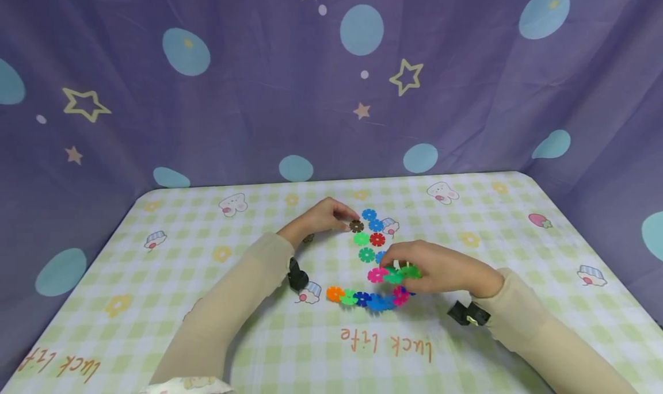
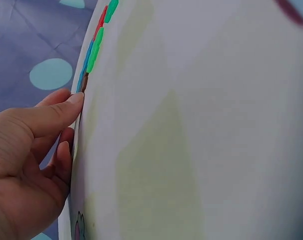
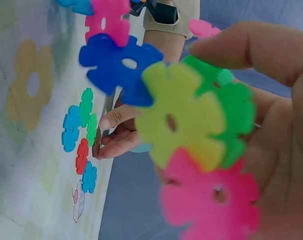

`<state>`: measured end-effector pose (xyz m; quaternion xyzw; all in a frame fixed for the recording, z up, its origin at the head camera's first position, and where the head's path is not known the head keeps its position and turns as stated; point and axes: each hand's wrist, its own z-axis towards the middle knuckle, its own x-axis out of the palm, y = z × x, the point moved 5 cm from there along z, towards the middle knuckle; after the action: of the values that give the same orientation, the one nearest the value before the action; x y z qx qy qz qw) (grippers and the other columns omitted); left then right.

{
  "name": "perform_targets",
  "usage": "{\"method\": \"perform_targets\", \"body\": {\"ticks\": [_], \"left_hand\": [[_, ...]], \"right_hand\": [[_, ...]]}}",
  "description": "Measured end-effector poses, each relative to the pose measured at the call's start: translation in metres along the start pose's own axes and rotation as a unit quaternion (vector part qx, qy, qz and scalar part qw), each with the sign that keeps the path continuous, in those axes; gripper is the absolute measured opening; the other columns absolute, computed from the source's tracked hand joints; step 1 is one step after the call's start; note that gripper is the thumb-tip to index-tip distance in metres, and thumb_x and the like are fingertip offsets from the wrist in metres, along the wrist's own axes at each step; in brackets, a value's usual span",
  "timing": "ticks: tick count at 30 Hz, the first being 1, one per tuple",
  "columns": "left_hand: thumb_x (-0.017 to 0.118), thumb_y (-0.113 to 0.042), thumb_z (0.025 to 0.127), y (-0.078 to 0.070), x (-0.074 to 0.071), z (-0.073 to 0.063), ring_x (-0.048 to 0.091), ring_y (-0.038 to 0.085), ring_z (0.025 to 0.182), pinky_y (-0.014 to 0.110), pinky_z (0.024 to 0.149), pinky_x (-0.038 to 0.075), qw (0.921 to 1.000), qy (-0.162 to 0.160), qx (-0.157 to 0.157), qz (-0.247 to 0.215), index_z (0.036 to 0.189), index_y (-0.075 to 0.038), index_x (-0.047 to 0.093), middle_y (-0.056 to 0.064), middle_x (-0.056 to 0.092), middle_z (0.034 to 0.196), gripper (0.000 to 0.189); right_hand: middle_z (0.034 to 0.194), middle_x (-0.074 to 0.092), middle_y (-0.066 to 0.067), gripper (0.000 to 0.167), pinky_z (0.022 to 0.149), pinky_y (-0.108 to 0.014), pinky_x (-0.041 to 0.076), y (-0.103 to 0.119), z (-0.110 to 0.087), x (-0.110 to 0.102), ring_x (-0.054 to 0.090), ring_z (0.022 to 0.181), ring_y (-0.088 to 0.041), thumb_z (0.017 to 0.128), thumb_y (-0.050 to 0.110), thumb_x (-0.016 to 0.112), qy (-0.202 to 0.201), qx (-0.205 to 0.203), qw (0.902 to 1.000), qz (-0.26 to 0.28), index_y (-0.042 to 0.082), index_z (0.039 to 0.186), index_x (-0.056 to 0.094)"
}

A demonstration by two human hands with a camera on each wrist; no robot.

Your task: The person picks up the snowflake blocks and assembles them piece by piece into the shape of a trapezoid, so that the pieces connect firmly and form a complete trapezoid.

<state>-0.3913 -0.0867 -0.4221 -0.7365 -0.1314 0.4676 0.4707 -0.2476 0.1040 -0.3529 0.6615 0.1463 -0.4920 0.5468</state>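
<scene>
My left hand (image 1: 325, 214) pinches the edge of a brown snowflake disc (image 1: 356, 226) between thumb and fingers at the far middle of the table. Nearly edge-on in the left wrist view, that disc lies low by the cloth. My right hand (image 1: 437, 264) holds a curved chain of interlocked plastic snowflake discs. A pink disc (image 1: 377, 275) and green ones are at the held end. Close up in the right wrist view are a yellow disc (image 3: 179, 112) and a dark blue disc (image 3: 119, 65). The chain bends round to an orange disc (image 1: 335, 294) at its other end.
Loose discs lie between the hands: a red one (image 1: 377, 239), a light green one (image 1: 361, 239), a darker green one (image 1: 366, 255) and several blue ones. A checked cloth (image 1: 290, 348) covers the table. Behind it hangs a purple curtain (image 1: 248, 106).
</scene>
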Motion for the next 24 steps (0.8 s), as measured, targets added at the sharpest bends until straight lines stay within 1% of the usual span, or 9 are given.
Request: {"method": "perform_targets", "body": {"ticks": [3,6,9,11,14,18,20,24], "left_hand": [[0.074,-0.002,0.08,0.0005,0.001,0.0004,0.059,0.017,0.107,0.029,0.093,0.047,1.0,0.0,0.0,0.004,0.112,-0.007,0.07,0.006,0.068,0.113,0.033],[0.074,-0.003,0.079,0.0018,0.0016,0.0016,0.06,0.017,0.106,0.029,0.093,0.047,1.0,-0.001,0.0,0.008,0.111,-0.007,0.07,0.004,0.068,0.112,0.032],[0.075,-0.003,0.079,0.0035,0.0015,0.003,0.06,0.015,0.104,0.029,0.093,0.047,0.9999,-0.004,0.0,0.01,0.108,-0.008,0.071,0.003,0.069,0.109,0.03],[0.074,-0.003,0.079,0.0044,0.0014,0.0032,0.06,0.015,0.101,0.028,0.091,0.047,0.9999,-0.005,0.002,0.012,0.107,-0.009,0.072,0.003,0.069,0.108,0.028],[0.074,-0.004,0.08,0.0046,0.0016,0.0025,0.058,0.014,0.095,0.027,0.085,0.048,0.9998,-0.003,0.005,0.016,0.107,-0.009,0.072,0.002,0.069,0.107,0.028],[0.073,-0.003,0.081,0.0032,0.002,0.0011,0.054,0.014,0.087,0.024,0.077,0.046,0.9997,0.002,0.01,0.024,0.109,-0.008,0.071,0.003,0.069,0.107,0.029],[0.073,-0.003,0.081,0.002,0.0021,0.001,0.053,0.014,0.085,0.024,0.076,0.045,0.9994,0.005,0.014,0.03,0.11,-0.007,0.07,0.004,0.069,0.108,0.03],[0.073,-0.003,0.081,0.0003,0.0021,0.0017,0.054,0.013,0.087,0.023,0.077,0.046,0.9987,0.012,0.018,0.047,0.112,-0.007,0.069,0.004,0.069,0.109,0.031]], "right_hand": [[0.106,0.061,0.008,0.029,0.08,-0.026,0.05,-0.0004,0.0011,0.0014,0.055,0.088,-0.006,0.082,0.006,0.068,-0.002,0.0,1.0,0.0,0.015,0.108,0.061],[0.103,0.06,0.009,0.025,0.075,-0.024,0.049,-0.0006,0.002,0.0023,0.051,0.082,-0.005,0.083,0.019,0.072,-0.003,0.001,1.0,0.001,0.016,0.106,0.06],[0.098,0.057,0.011,0.031,0.072,-0.023,0.048,-0.0004,0.0021,0.0028,0.049,0.078,-0.005,0.082,0.032,0.074,-0.005,0.0,1.0,0.007,0.017,0.105,0.06],[0.094,0.056,0.011,0.035,0.07,-0.022,0.047,-0.0002,0.0022,0.0029,0.048,0.076,-0.005,0.081,0.039,0.073,-0.008,-0.004,0.9999,0.011,0.017,0.104,0.059],[0.089,0.054,0.01,0.034,0.067,-0.021,0.045,-0.0003,0.0032,0.0038,0.046,0.074,-0.004,0.082,0.041,0.071,-0.016,-0.018,0.9996,0.016,0.017,0.103,0.059],[0.086,0.052,0.009,0.029,0.064,-0.02,0.044,-0.0006,0.0043,0.0047,0.045,0.071,-0.005,0.084,0.038,0.069,-0.024,-0.029,0.999,0.024,0.017,0.101,0.06],[0.084,0.051,0.008,0.027,0.062,-0.02,0.043,-0.0014,0.0048,0.0052,0.044,0.07,-0.005,0.085,0.037,0.068,-0.025,-0.03,0.9988,0.029,0.016,0.1,0.06],[0.082,0.052,0.008,0.02,0.061,-0.02,0.043,-0.0031,0.0062,0.0054,0.045,0.068,-0.004,0.089,0.034,0.064,-0.024,-0.031,0.9986,0.036,0.017,0.099,0.062]]}}
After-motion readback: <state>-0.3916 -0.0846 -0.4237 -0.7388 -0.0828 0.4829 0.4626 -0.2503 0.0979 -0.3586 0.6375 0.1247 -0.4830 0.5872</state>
